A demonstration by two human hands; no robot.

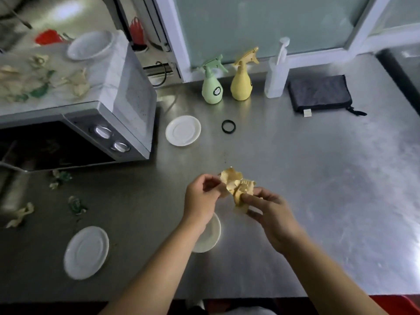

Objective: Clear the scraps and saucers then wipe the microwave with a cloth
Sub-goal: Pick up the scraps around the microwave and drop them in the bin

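Both my hands hold a bunch of crumpled yellow scraps [236,186] above the steel counter. My left hand [202,198] pinches its left edge, and my right hand [266,208] grips its lower right part. A white saucer [211,235] lies right under my left wrist, partly hidden. Two more saucers lie on the counter, one [86,252] at the front left and one [183,130] beside the microwave [127,98]. Another saucer [91,45] sits on the microwave's top among yellow and green scraps [41,83]. More scraps [77,205] lie on the counter at the left.
A green spray bottle [212,87], a yellow spray bottle [242,83] and a white pump bottle [277,73] stand along the back window. A folded dark cloth [320,94] lies to their right. A black ring [228,126] lies mid-counter. The counter's front edge [250,297] is close below.
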